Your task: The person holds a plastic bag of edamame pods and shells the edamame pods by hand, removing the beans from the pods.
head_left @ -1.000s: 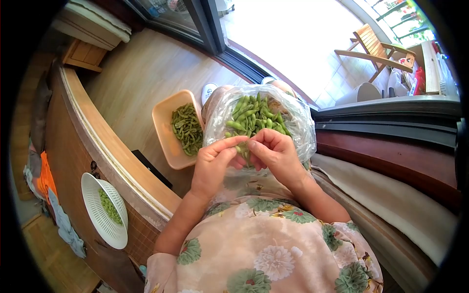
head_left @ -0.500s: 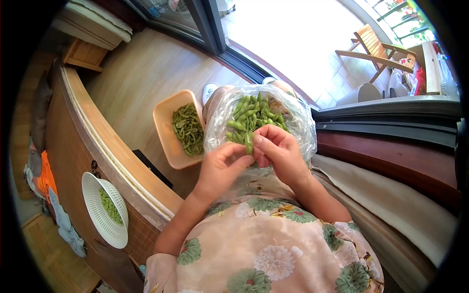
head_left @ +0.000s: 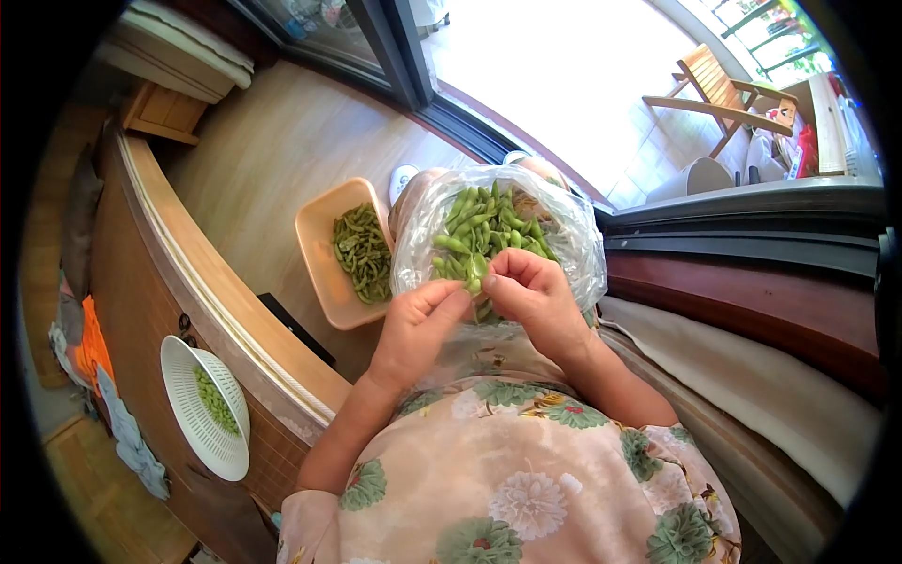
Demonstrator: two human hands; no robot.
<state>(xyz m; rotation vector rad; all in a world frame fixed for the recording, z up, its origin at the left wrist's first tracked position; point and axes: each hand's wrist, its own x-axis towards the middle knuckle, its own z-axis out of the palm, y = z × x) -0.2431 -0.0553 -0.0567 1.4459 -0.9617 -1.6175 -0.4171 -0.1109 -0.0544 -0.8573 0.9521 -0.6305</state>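
Hold the plump, bright-green bean pod (head_left: 477,267) low over the clear, crinkled plastic bag (head_left: 584,246) on the lap, steadying the near end in the bare left hand (head_left: 420,324) — with thumb and forefinger pinching just there — and, with the bare right hand (head_left: 532,296) likewise pinching the right side between thumb and forefinger, press gently along the seam, probably best done in short squeezes to spare the beans. Glossy and lighter than the loose green pods (head_left: 490,224) just beyond, tilted between the fingertips, paler at the near end — too small to tell whether split there.
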